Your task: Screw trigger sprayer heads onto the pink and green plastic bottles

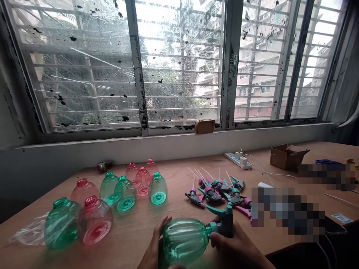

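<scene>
A clear green spray bottle (pixel 185 239) lies tilted on its side in front of me, its neck pointing right. My left hand (pixel 153 244) wraps around the bottle's base end. At the neck sits a black-and-teal trigger sprayer head (pixel 225 222), gripped by my right hand (pixel 231 243) with the thumb near the collar. Whether the collar is fully threaded on, I cannot tell. Just beyond my hands lies a pile of loose trigger sprayer heads (pixel 213 192) in grey, pink and teal, with white dip tubes sticking up.
Several open green bottles (pixel 62 224) and pink bottles (pixel 97 222) stand at the left, beside a crumpled plastic bag (pixel 30 231). A power strip (pixel 238 160) and cardboard box (pixel 287 157) are at the back right. Cables run along the right side; a window (pixel 179 67) is behind.
</scene>
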### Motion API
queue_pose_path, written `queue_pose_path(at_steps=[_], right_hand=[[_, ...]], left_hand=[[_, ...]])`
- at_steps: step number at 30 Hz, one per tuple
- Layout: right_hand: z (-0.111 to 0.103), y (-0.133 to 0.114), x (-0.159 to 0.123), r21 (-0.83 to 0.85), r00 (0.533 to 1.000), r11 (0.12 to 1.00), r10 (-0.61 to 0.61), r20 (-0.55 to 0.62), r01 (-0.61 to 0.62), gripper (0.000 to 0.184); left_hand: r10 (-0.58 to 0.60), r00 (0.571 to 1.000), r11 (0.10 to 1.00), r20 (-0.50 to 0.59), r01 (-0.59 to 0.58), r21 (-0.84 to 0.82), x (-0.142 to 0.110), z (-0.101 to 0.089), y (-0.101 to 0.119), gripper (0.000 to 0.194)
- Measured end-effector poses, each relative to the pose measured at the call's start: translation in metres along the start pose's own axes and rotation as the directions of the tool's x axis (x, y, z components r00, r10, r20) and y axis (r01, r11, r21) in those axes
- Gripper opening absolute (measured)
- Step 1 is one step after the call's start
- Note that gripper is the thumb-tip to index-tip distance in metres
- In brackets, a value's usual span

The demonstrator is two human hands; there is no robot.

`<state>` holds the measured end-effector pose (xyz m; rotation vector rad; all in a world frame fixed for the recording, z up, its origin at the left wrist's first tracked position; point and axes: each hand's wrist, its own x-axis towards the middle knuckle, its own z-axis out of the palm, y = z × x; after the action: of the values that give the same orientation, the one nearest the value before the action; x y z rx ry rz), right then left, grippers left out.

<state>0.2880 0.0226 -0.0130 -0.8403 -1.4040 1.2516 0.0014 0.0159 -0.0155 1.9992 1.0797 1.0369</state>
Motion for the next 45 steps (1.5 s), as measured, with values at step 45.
queue_pose_path(at_steps=[45], right_hand=[[0.003, -0.002, -0.001, 0.113, 1.0, 0.994, 0.004, -0.019, -0.002, 0.052]], left_hand=[[-0.026, 0.991, 0.989, 0.133, 0.045, -0.14, -0.001, -0.005, 0.009, 0.113]])
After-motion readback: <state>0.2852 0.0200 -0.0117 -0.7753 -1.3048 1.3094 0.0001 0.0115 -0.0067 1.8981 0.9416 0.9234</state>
